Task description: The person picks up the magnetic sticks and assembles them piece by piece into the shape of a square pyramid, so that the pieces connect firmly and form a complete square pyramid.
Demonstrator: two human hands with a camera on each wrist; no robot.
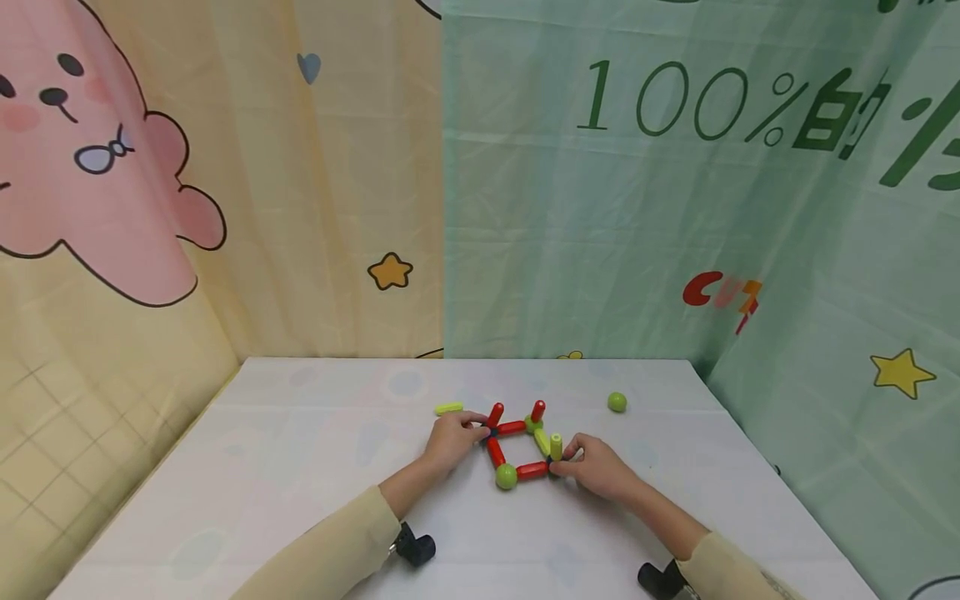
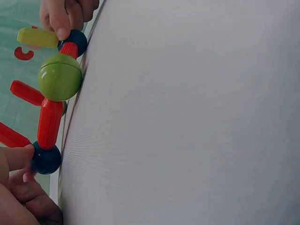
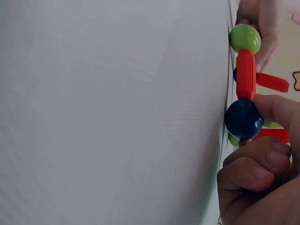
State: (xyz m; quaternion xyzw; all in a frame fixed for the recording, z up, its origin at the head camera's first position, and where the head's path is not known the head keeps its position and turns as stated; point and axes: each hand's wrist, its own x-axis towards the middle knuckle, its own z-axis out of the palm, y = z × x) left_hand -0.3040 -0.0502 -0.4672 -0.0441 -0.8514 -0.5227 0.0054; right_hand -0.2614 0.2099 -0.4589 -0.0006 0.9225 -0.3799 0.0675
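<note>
A four-sided frame of building rods and balls lies on the table. Red rods (image 1: 533, 471) make up three sides and a yellow-green rod (image 1: 542, 442) the fourth. Green balls (image 1: 506, 477) and dark blue balls (image 2: 46, 158) alternate at its corners. Two red rods and one yellow-green rod (image 1: 556, 447) stand up from three corners; the near green ball carries none. My left hand (image 1: 452, 442) pinches the blue ball at the left corner. At the right corner, my right hand (image 1: 600, 468) pinches the other blue ball (image 3: 243, 119) between thumb and finger, below the upright yellow-green rod.
A loose yellow-green rod (image 1: 448, 408) lies behind my left hand. Farther back on the right sits a loose green ball (image 1: 617, 402). The white table (image 1: 300, 467) ends at printed curtains (image 1: 562, 250) behind and at the sides.
</note>
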